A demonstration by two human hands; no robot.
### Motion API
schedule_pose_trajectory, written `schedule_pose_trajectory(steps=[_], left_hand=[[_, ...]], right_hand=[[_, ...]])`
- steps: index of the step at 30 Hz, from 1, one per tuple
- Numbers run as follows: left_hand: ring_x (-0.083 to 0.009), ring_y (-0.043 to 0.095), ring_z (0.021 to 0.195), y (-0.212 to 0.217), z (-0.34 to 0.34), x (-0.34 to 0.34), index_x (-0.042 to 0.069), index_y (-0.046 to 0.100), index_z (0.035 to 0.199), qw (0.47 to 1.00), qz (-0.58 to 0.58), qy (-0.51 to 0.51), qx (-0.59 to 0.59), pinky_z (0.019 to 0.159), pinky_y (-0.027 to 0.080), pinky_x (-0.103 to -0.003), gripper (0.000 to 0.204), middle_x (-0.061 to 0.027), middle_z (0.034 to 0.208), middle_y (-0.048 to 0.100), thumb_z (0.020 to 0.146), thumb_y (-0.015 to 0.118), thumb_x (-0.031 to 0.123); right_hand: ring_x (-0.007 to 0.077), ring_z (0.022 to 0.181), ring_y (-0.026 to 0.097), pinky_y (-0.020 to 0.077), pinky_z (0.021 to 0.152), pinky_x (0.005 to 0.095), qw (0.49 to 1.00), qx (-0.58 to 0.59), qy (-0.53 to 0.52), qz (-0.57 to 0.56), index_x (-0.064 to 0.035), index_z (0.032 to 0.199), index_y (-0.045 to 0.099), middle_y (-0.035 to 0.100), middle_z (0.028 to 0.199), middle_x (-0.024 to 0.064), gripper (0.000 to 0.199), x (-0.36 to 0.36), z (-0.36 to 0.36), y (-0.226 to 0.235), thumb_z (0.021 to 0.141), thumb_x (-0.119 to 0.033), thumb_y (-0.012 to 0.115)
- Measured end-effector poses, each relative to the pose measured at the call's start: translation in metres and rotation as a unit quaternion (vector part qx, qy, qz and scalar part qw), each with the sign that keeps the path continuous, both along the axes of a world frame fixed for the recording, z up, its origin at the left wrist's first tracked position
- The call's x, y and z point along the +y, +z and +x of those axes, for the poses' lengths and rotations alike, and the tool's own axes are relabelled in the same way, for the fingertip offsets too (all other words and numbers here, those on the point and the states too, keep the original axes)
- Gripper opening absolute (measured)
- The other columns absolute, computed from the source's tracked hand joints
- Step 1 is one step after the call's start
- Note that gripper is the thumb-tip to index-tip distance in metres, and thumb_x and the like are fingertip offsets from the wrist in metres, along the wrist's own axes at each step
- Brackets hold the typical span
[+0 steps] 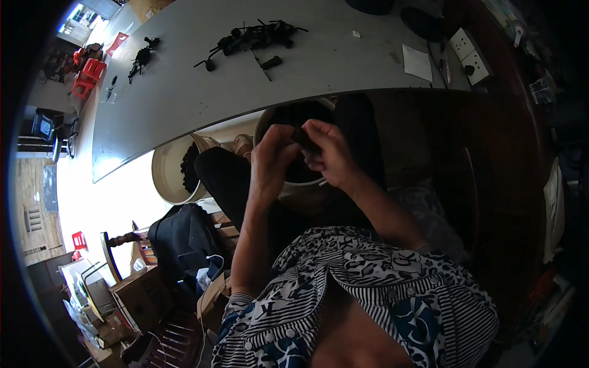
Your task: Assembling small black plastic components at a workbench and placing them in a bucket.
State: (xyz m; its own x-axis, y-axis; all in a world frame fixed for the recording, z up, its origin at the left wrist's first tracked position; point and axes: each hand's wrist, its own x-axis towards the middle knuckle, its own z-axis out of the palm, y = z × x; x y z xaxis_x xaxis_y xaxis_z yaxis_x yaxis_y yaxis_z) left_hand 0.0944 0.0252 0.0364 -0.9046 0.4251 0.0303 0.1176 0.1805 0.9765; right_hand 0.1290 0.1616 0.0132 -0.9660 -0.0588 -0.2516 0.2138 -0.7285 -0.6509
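Pinching a small dark piece (305, 139) over the bucket (311, 183), left hand (272, 156) and right hand (331, 153) both gripped it; seemed mid-fiddle, next move probably needed steady fingertips.

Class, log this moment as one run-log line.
left hand: at dark piece; right hand: holding dark piece; bucket: below hands; table: black parts on top

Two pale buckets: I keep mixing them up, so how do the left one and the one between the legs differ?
The left bucket stands beyond the person's left knee, while the central bucket sits between the legs, below the left hand and right hand. The left bucket shows much bare pale inside beside black pieces; the central bucket looks mostly dark inside. Both have round mouths and pale rims.
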Motion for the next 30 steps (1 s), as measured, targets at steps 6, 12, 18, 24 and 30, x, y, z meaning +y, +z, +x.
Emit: schedule_pose_trajectory(steps=[6,12,18,24,30], left_hand=[[-0.0097,0.053,0.079,-0.007,0.003,-0.001,0.002,0.046,0.105,0.988,0.093,-0.044,-0.113,0.072,0.045,-0.021,0.043,-0.0025,0.085,0.051,0.066,0.059,-0.01],[-0.006,0.052,0.072,-0.027,0.011,0.001,0.004,0.053,0.089,0.962,0.192,-0.013,-0.191,0.068,0.045,-0.02,0.026,0.001,0.077,0.052,0.068,0.063,-0.007],[-0.0046,0.051,0.065,-0.041,0.011,0.0,0.006,0.055,0.082,0.93,0.25,0.032,-0.267,0.061,0.041,-0.017,0.015,0.0036,0.073,0.053,0.073,0.063,-0.004],[-0.0049,0.049,0.064,-0.035,0.003,-0.005,0.007,0.054,0.079,0.948,0.209,0.007,-0.242,0.058,0.038,-0.018,0.003,0.0035,0.071,0.053,0.081,0.057,0.008],[-0.0055,0.044,0.06,-0.032,0.004,-0.015,0.009,0.049,0.077,0.96,0.152,-0.028,-0.235,0.052,0.033,-0.019,0.009,0.0015,0.066,0.048,0.084,0.045,0.013]], right_hand=[[0.0014,0.041,0.039,0.0241,0.032,0.0159,0.985,0.041,-0.074,0.15,-0.0108,0.08,0.05,0.049,0.06,-0.004,0.024,-0.011,-0.005,-0.027,0.093,-0.029,0.043],[0.0012,0.04,0.037,0.0251,0.033,0.0174,0.937,0.043,-0.148,0.313,-0.009,0.075,0.049,0.044,0.056,-0.0039,0.029,-0.025,-0.004,-0.042,0.095,-0.028,0.039],[0.0042,0.048,0.038,0.0307,0.043,0.0202,0.838,0.15,-0.213,0.48,-0.005,0.075,0.047,0.041,0.058,-0.0033,0.029,-0.031,-0.002,-0.046,0.096,-0.021,0.037],[0.0051,0.058,0.043,0.0349,0.052,0.0207,0.866,0.188,-0.16,0.436,-0.0047,0.089,0.05,0.042,0.062,-0.0024,0.011,-0.02,0.0,-0.031,0.092,-0.013,0.044],[0.0029,0.046,0.043,0.0321,0.041,0.0179,0.905,0.185,0.065,0.376,-0.005,0.091,0.05,0.048,0.06,-0.0033,0.012,0.006,-0.004,-0.026,0.081,-0.003,0.057]])
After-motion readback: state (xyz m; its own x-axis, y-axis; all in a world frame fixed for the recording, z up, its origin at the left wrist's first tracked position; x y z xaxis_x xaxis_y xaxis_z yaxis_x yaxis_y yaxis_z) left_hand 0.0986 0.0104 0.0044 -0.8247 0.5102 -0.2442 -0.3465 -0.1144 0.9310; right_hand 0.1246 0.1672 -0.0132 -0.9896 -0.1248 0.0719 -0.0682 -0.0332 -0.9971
